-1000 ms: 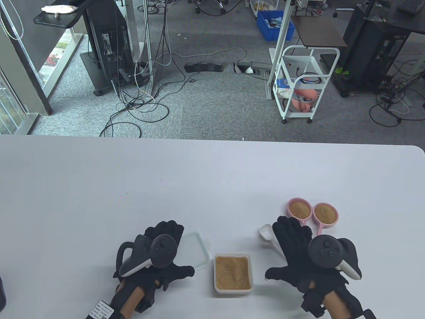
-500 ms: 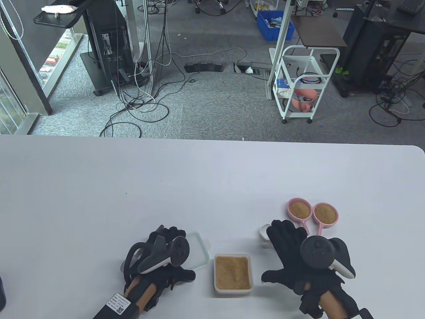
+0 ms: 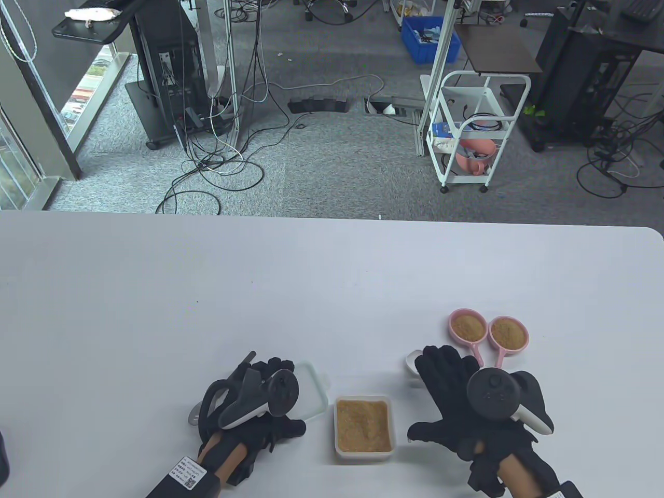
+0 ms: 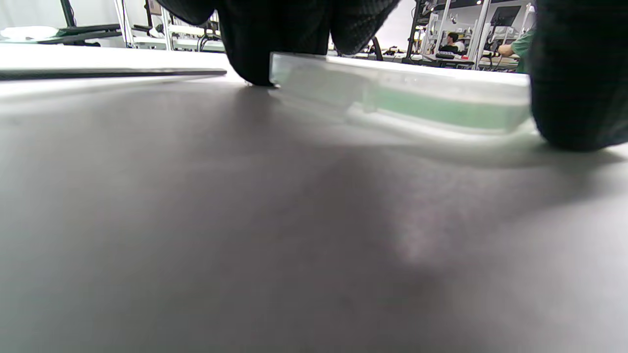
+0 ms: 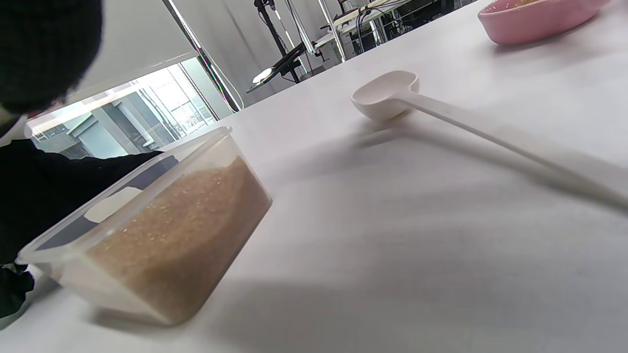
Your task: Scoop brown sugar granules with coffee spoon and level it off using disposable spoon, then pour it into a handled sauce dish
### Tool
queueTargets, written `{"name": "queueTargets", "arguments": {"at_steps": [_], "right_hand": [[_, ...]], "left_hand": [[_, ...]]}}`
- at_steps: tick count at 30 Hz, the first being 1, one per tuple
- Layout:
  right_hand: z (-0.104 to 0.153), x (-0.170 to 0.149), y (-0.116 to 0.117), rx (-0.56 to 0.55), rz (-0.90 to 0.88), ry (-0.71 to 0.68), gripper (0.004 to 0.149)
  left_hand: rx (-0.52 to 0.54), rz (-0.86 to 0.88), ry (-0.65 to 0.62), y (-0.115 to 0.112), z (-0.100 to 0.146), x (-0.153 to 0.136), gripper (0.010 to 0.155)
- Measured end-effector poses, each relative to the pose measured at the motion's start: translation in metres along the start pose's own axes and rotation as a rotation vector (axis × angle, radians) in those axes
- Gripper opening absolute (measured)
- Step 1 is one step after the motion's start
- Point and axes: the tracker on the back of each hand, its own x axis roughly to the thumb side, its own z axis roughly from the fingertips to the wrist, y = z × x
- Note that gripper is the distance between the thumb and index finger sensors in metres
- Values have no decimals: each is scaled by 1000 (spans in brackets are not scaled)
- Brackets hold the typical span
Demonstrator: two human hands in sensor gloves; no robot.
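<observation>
A clear box of brown sugar (image 3: 363, 426) (image 5: 171, 225) sits between my hands. The white disposable spoon (image 3: 413, 361) (image 5: 387, 95) lies flat on the table. My right hand (image 3: 441, 394) is spread over its handle and grips nothing. Two pink handled dishes (image 3: 468, 326) (image 3: 509, 333) hold sugar just beyond it. My left hand (image 3: 282, 397) is rolled on its side, fingertips (image 4: 250, 63) down on the table at the box lid's (image 3: 313, 391) (image 4: 392, 93) edge. The coffee spoon's dark handle (image 3: 250, 357) (image 4: 113, 74) lies flat beside those fingers. A silvery end (image 3: 193, 417) shows by the wrist.
The white table (image 3: 311, 290) stretches far beyond the hands. Its far edge drops to a carpeted floor with cables. A dark object (image 3: 3, 459) shows at the left edge near the front.
My left hand has rolled onto its side and drawn back a little, uncovering the coffee spoon's handle and silvery end. My right hand has slid slightly left and nearer over the white spoon.
</observation>
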Motion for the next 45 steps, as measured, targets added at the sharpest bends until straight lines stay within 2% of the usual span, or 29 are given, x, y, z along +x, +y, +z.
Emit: {"name": "queueTargets", "arguments": {"at_steps": [4, 9, 13, 17, 29, 45], "right_hand": [[0, 0, -1, -6, -3, 2, 104], [1, -2, -3, -11, -9, 6, 103], [1, -3, -4, -11, -13, 11, 103], [2, -4, -6, -18, -19, 12, 102], [4, -9, -10, -29, -36, 27, 102], [3, -9, -9, -29, -35, 26, 101]], "left_hand": [[23, 39, -3, 3, 0, -4, 114], [89, 204, -30, 25, 7, -16, 115], [121, 351, -103, 42, 16, -19, 115], [141, 400, -188, 53, 23, -9, 114], [108, 206, -352, 48, 33, 50, 114], [83, 79, -399, 46, 34, 78, 114]]}}
